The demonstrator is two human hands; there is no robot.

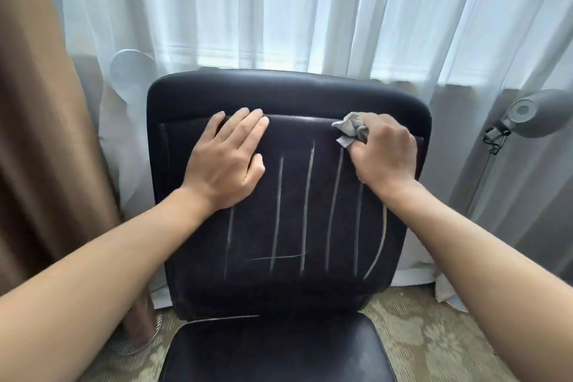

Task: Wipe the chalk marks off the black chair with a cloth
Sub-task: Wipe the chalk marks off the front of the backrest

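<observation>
The black chair (288, 96) faces me, its backrest filling the middle of the view and its seat at the bottom. Several pale chalk marks (307, 211) run down the backrest panel, with a short crossing line low down and a curved one at the right. My left hand (226, 158) lies flat on the upper left of the panel, fingers straight. My right hand (384, 152) grips a crumpled grey cloth (352, 129) at the upper right of the panel, just above the top of one chalk line.
Sheer white curtains (279, 9) hang behind the chair, with a brown drape (37, 133) at the left. A grey lamp (533, 112) on a thin stand is at the right. Patterned carpet (428, 335) lies under the chair.
</observation>
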